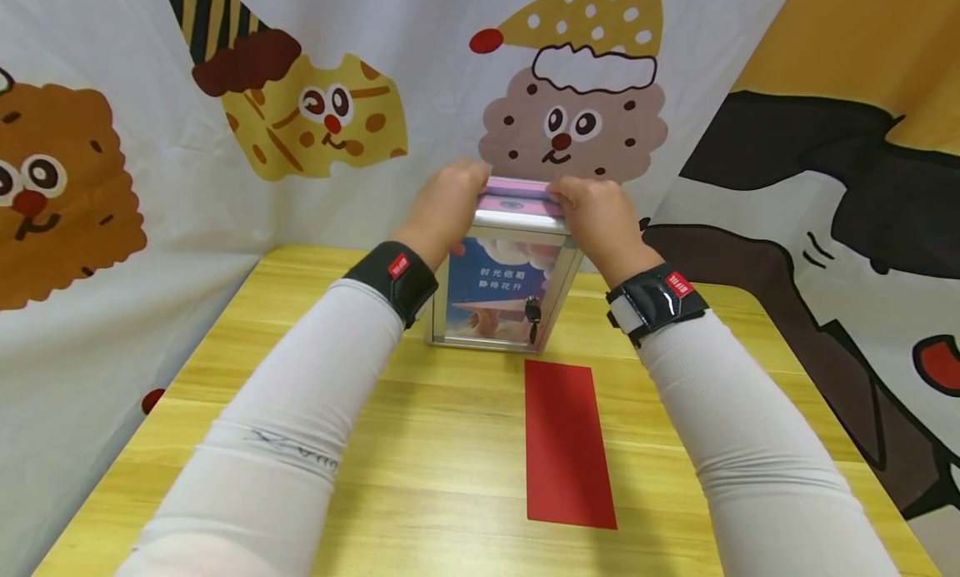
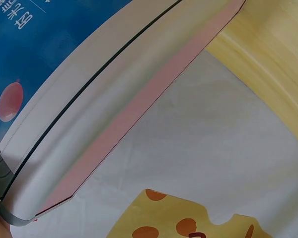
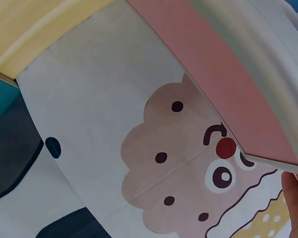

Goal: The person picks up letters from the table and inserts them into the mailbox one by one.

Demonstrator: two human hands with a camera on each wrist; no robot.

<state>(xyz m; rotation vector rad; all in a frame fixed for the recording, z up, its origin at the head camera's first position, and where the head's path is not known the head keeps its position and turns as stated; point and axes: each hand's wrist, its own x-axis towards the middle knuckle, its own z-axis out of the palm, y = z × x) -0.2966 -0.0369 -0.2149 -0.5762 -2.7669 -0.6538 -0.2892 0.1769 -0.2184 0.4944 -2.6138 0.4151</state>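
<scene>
A letter box (image 1: 487, 285) with a silver frame, a blue picture front and Chinese writing stands toward the far side of the table. Keys (image 1: 533, 320) hang from the lock on its front. Along the top runs a pink-purple lid (image 1: 517, 188). My left hand (image 1: 446, 206) grips the lid's left end, while the right hand (image 1: 600, 218) pinches its right end between thumb and fingers. The left wrist view looks along the box's pink side (image 2: 124, 124). In the right wrist view, a fingertip (image 3: 294, 201) shows by the corner of the other pink side (image 3: 228, 74).
A flat red paper rectangle (image 1: 566, 444), like an envelope, lies on the wood-grain table (image 1: 442, 444) in front of the box. Behind the table hangs a white cloth (image 1: 442, 77) printed with cartoon biscuits and cheese. Black bands wrap both wrists over white sleeves.
</scene>
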